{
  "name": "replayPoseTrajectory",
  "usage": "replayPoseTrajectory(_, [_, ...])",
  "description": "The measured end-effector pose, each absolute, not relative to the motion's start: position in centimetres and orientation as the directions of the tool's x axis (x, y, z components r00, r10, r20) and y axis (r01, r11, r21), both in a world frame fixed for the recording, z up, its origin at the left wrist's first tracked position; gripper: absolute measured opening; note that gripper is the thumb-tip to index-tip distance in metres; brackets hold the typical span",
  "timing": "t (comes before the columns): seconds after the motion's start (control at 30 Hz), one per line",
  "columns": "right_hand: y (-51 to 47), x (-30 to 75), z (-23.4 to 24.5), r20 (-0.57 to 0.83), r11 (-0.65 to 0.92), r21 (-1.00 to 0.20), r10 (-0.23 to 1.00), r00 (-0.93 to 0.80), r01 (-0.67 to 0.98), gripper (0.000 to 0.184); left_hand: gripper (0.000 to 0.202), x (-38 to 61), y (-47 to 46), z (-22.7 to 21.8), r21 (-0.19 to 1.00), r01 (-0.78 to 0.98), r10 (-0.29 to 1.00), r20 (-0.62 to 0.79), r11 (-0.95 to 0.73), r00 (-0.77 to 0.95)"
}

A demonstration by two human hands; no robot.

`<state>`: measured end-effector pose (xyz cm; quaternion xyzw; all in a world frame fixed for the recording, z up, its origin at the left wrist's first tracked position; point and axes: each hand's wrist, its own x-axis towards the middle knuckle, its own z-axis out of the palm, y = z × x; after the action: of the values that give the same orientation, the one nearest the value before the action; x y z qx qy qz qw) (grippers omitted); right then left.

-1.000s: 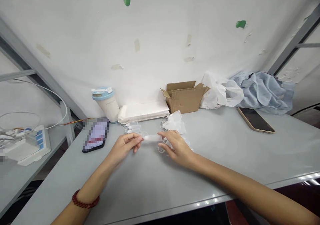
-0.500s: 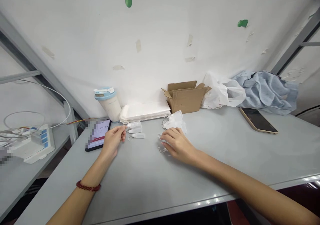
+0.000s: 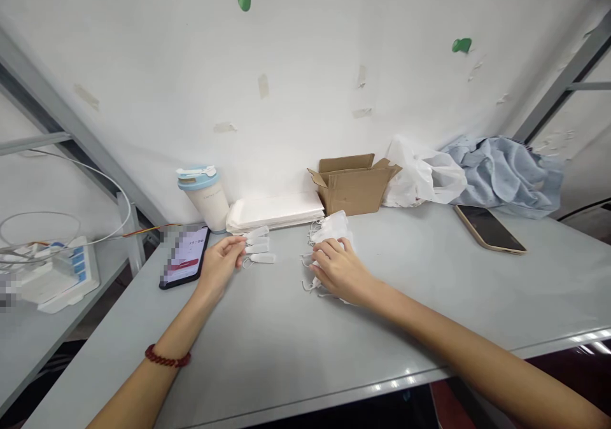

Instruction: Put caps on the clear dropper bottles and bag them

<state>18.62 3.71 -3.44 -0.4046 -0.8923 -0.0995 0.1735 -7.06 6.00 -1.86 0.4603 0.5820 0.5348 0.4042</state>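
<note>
Three folded white masks [image 3: 258,248] lie in a small row on the grey table [image 3: 296,340], just right of my left hand [image 3: 220,263]. That hand's fingers are curled, their tips beside the row, and nothing shows in them. My right hand [image 3: 338,268] rests with fingers bent on a loose pile of white masks [image 3: 330,230] whose ear loops stick out at the left. I cannot make out whether it grips one.
At the back stand a lidded cup [image 3: 206,196], a flat stack of white packets [image 3: 275,211], an open cardboard box [image 3: 352,182], a white plastic bag [image 3: 422,173] and blue cloth [image 3: 505,173]. One phone [image 3: 183,263] lies left, another [image 3: 489,228] right. A power strip [image 3: 57,275] sits far left.
A second ago both hands held a folded mask between them. My left hand carried it left and set it down by the row; my right hand went back onto the pile.
</note>
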Motion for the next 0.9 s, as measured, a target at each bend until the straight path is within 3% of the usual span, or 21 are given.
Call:
replayPoseTrajectory(0.17, [3.7, 18.6, -3.6, 0.352, 0.659, 0.040, 0.694, -0.627, 0.751, 0.020, 0.023, -5.8, 4.9, -1.6, 0.931, 0.364, 0.988, -0.046, -0.012, 0.151])
replayPoseTrajectory(0.4, [3.9, 19.0, -3.1, 0.381, 0.665, 0.020, 0.685, -0.621, 0.746, 0.020, 0.030, -5.4, 5.0, -2.3, 0.898, 0.440, 0.997, -0.023, -0.010, 0.069])
replayPoseTrajectory(0.63, [4.4, 20.1, -1.6, 0.460, 0.634, -0.123, 0.718, -0.522, 0.764, 0.021, 0.031, -5.4, 4.9, -2.0, 0.905, 0.424, 0.996, -0.018, -0.020, 0.083])
replayPoseTrajectory(0.9, [4.3, 20.8, -0.5, 0.367, 0.717, -0.192, 0.685, -0.629, 0.670, 0.027, 0.030, -5.5, 5.0, -2.5, 0.899, 0.437, 0.995, -0.016, -0.027, 0.094])
